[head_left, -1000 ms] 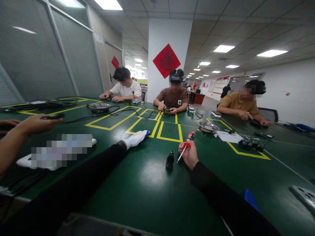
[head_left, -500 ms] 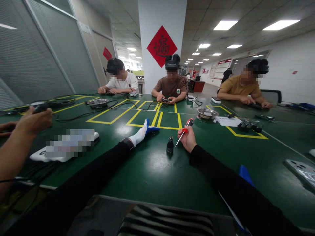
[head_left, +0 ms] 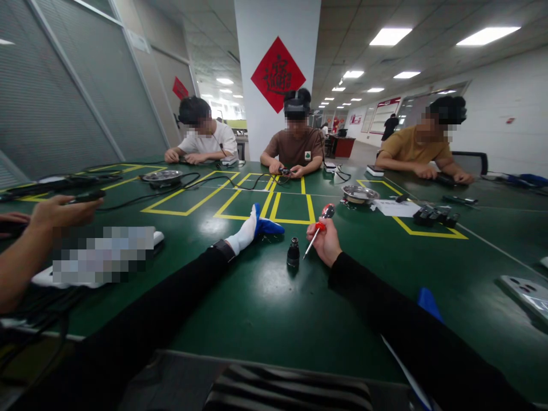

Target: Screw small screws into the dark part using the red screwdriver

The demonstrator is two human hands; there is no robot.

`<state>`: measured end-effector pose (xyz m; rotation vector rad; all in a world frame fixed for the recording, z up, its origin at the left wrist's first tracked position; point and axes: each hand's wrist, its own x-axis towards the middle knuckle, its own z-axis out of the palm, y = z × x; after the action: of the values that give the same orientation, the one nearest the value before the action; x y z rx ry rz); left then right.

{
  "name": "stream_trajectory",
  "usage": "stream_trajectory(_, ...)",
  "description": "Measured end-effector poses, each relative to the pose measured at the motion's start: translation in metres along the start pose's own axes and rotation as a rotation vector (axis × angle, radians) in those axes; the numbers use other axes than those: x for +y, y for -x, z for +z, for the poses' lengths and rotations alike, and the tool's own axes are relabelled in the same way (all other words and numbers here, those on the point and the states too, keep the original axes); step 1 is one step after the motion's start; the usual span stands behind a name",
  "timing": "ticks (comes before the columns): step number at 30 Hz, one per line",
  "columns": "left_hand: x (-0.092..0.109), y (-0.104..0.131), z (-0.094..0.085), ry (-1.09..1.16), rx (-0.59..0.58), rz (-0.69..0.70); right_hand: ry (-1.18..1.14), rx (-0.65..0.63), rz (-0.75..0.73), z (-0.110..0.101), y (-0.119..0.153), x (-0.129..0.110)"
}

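The right hand [head_left: 324, 240] is gripping a red-and-clear-handled steel screwdriver [head_left: 327, 212], pointing toward seven o'clock beside an upright black tapered cylinder [head_left: 293, 254]. At eleven, the white-and-blue-gloved left hand [head_left: 256, 225] is holding its grip wide. At twelve, a red diamond poster [head_left: 278, 75] is showing dark Chinese characters.

One screwdriver [head_left: 320, 226], one white pillar [head_left: 244, 68], two metal bowls [head_left: 360, 194], three people opposite [head_left: 297, 142]

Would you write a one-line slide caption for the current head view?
Right hand holding a screwdriver beside an upright black part, gloved left hand open nearby.
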<state>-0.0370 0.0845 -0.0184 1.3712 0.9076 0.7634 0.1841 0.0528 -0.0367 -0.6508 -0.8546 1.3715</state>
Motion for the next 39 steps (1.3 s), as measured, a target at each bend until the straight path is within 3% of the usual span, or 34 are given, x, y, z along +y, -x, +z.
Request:
stream_trajectory(3, -0.005, -0.004, 0.008, -0.071, 0.035, 0.084, 0.000, 0.001, -0.005, 0.001, 0.001, -0.002)
stream_trajectory(10, -0.017, -0.005, 0.030, -0.802, 0.093, 0.334, 0.000, -0.004, 0.004, 0.004, 0.005, -0.006)
stream_trajectory(14, -0.020, 0.000, 0.028, -1.196, 0.069, 0.468, -0.003, -0.018, 0.024, 0.005, 0.011, -0.009)
stream_trajectory(16, -0.021, -0.001, 0.022, -1.216, 0.074, 0.489, -0.004, -0.038, 0.046, 0.004, 0.015, -0.011)
stream_trajectory(18, -0.022, -0.003, 0.016, -1.113, 0.081, 0.475, -0.010, -0.061, 0.070, 0.003, 0.019, -0.013)
stream_trajectory(24, -0.015, -0.009, -0.002, -0.398, 0.096, 0.267, -0.056, -0.073, 0.090, 0.003, 0.022, -0.016)
stream_trajectory(27, -0.012, -0.011, -0.010, -0.244, 0.058, 0.237, -0.074, -0.058, 0.079, 0.002, 0.021, -0.016)
stream_trajectory(32, -0.011, -0.012, -0.024, 0.349, 0.026, 0.184, -0.108, -0.004, 0.090, 0.001, 0.020, -0.017)
stream_trajectory(39, -0.012, -0.011, -0.032, 0.530, 0.091, 0.230, -0.161, 0.155, 0.101, -0.003, 0.016, -0.019)
